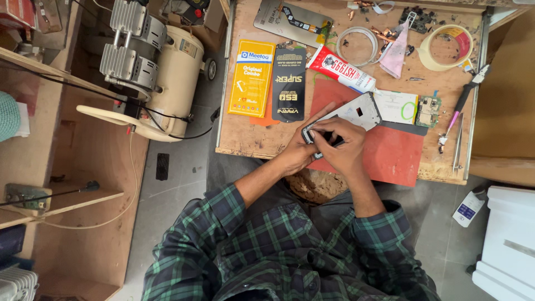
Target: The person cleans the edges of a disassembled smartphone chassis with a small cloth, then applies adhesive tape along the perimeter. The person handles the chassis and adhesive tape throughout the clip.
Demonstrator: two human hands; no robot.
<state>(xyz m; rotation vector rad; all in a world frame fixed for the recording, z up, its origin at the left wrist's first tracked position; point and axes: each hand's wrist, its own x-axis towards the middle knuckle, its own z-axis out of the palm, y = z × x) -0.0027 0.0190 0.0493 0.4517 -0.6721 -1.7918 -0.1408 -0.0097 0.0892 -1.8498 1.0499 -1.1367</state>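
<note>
While both hands meet, fingers curled on phone frame

Phone repair workshop. Scuffed wooden surface with a red work mat, a loose circuit board, a glue tube, a tape roll, tweezers, a coiled cable and packaged screen protectors. A cream air compressor sits on the floor beside it, plywood shelves on the left.
</note>
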